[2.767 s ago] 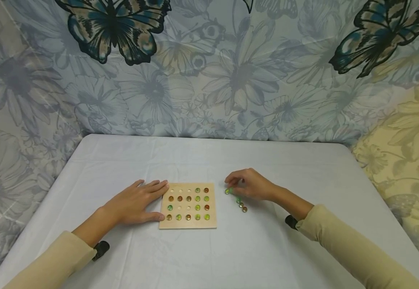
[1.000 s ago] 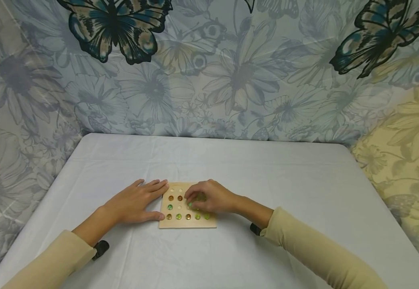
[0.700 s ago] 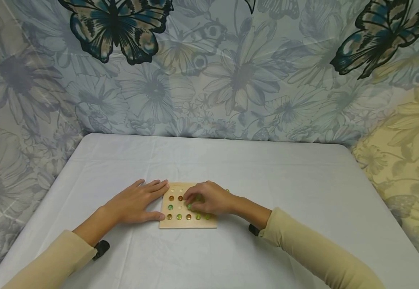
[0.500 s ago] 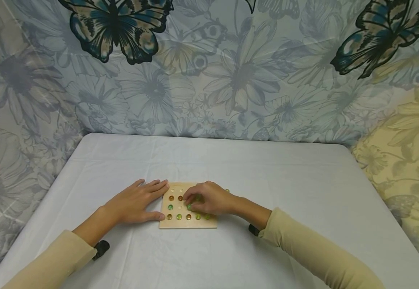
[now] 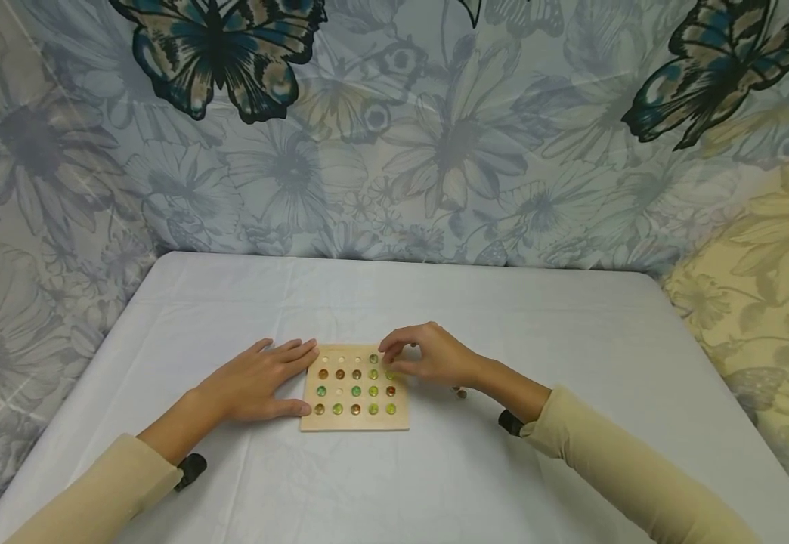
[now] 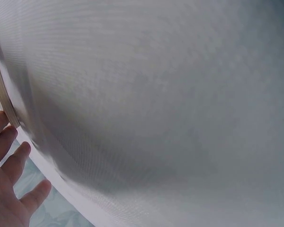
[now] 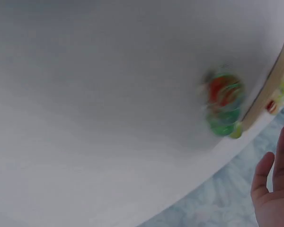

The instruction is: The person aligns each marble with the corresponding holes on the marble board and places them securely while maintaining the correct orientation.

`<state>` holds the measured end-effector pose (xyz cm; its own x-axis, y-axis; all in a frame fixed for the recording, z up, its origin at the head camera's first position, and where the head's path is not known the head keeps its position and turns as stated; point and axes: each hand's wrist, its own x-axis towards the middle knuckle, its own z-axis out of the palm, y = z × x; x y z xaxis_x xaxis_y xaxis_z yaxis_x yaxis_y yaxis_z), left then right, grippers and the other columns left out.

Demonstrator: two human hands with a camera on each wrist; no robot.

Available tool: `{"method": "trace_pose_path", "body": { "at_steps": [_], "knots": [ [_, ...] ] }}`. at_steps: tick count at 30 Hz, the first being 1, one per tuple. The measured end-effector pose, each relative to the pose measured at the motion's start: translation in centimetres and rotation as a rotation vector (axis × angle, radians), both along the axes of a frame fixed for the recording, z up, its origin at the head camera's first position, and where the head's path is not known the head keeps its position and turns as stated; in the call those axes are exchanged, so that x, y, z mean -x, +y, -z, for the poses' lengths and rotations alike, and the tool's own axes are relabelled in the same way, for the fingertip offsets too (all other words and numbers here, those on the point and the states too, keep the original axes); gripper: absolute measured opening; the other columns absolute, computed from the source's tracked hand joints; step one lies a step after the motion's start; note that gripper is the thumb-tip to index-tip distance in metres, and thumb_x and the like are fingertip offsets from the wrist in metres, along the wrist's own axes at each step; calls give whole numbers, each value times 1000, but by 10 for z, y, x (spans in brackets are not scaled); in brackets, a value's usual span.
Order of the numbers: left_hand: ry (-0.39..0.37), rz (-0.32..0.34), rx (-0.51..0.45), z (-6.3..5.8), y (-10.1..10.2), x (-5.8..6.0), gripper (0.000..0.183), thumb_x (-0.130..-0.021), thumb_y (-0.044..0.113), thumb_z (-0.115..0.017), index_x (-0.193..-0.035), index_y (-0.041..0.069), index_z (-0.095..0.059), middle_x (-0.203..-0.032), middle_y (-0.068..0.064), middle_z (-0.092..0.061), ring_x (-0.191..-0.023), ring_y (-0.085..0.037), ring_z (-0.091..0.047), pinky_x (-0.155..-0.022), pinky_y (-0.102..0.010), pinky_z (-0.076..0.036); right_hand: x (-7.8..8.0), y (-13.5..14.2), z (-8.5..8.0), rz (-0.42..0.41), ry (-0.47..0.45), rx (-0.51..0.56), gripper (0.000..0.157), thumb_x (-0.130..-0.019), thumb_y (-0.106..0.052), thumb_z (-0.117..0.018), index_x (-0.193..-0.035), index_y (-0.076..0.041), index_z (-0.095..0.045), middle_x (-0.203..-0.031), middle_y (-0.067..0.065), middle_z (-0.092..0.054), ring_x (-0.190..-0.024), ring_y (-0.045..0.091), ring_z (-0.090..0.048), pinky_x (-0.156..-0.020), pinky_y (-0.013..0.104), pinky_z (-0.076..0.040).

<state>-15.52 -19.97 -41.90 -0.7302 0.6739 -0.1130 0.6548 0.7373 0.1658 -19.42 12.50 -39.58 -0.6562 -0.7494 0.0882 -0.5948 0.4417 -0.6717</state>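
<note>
In the head view a pale wooden board (image 5: pixel 354 425) with rows of round hollows lies flat on the table. Green, amber and reddish-brown marbles sit in most hollows; a green marble (image 5: pixel 356 391) rests in the third row's middle. Bare hollows show at the top left and in the third row. My left hand (image 5: pixel 258 381) rests at the board's left edge, fingers extended, thumb at the lower corner. My right hand (image 5: pixel 438 353) hovers over the upper right corner, fingers loosely bent, with no marble visible in them. Loose marbles (image 5: pixel 461 393) lie partly hidden behind it.
A white cloth (image 5: pixel 299 483) covers the table. Behind it hangs a patterned fabric (image 5: pixel 449 151) with butterflies and flowers. Several loose marbles (image 7: pixel 225 92) appear blurred beside the board's edge (image 7: pixel 267 90) in the right wrist view.
My right hand carried a green marble from the loose row to the board's third row. It has since let go and moved back right. The left hand stays in place.
</note>
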Motion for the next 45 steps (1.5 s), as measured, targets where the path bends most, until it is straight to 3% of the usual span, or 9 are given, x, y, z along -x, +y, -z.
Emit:
{"method": "trace_pose_path", "body": {
  "at_steps": [8, 18, 31, 38, 45],
  "knots": [
    [5, 0, 2, 0, 0, -1, 91, -91, 74, -46, -154, 9, -38, -159, -7, -35, -143, -31, -37, -111, -62, -29, 3, 42, 7, 70, 5, -14, 26, -88, -6, -75, -114, -5, -71, -100, -1, -75, -95, 11, -68, -86, 47, -51],
    [7, -5, -1, -1, 1, -2, 91, -91, 74, -46, -154, 9, -39, -159, -6, -35, -143, -31, -37, -111, -62, -29, -2, 75, 12, 99, -26, -45, 24, -87, -5, -76, -111, -6, -72, -98, -2, -75, -91, 9, -69, -80, 39, -52],
    [2, -12, -3, 1, 1, -2, 91, -90, 73, -48, -154, 10, -38, -159, -6, -35, -144, -31, -37, -111, -63, -28, -7, 86, 21, 82, -101, -55, 23, -89, 0, -72, -111, -5, -72, -99, -3, -75, -95, 10, -69, -83, 35, -55],
    [-1, -11, -9, 2, 1, -1, 91, -90, 74, -46, -154, 10, -38, -160, -6, -34, -144, -31, -36, -111, -63, -28, -6, 86, 22, 85, -68, -33, 22, -90, -1, -70, -112, -5, -72, -99, -3, -75, -93, 9, -68, -83, 32, -55],
    [5, -9, -8, 0, 1, -1, 90, -91, 72, -48, -154, 9, -39, -159, -7, -35, -143, -31, -37, -111, -63, -29, -6, 88, 21, 96, -50, -55, 25, -88, 0, -72, -112, -7, -72, -100, -3, -75, -94, 11, -68, -83, 36, -54]
  ]
}}
